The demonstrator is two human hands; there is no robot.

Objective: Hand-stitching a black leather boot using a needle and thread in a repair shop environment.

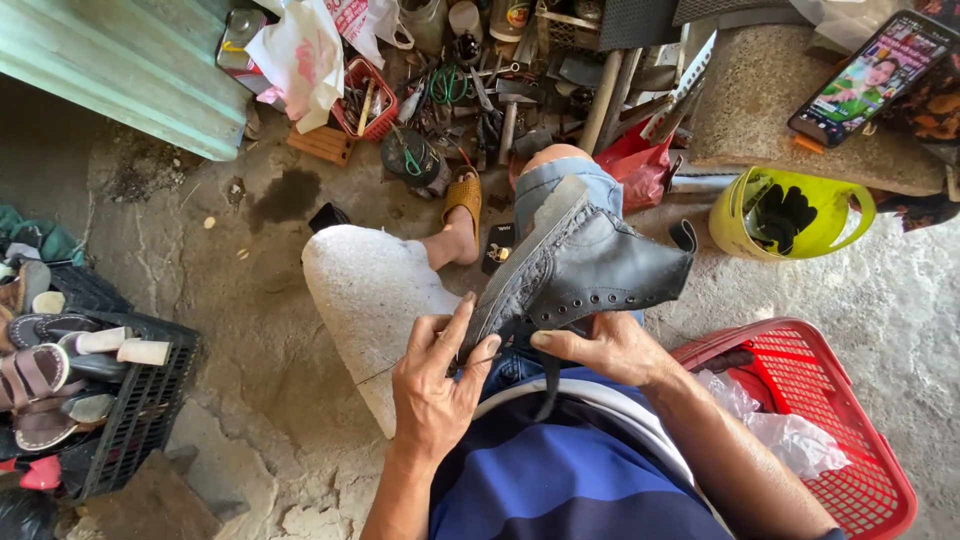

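On the person's lap, the worn grey leather ankle boot lies sole-side left, with the right hand closed on its shaft and the left hand pinching a thin thread or needle at the sole edge; stitching along the welt appears under way, though how much remains cannot be told. The red plastic basket holds crumpled clear plastic, the lime-green plastic bucket holds dark gloves, and the black plastic crate holds sandals.
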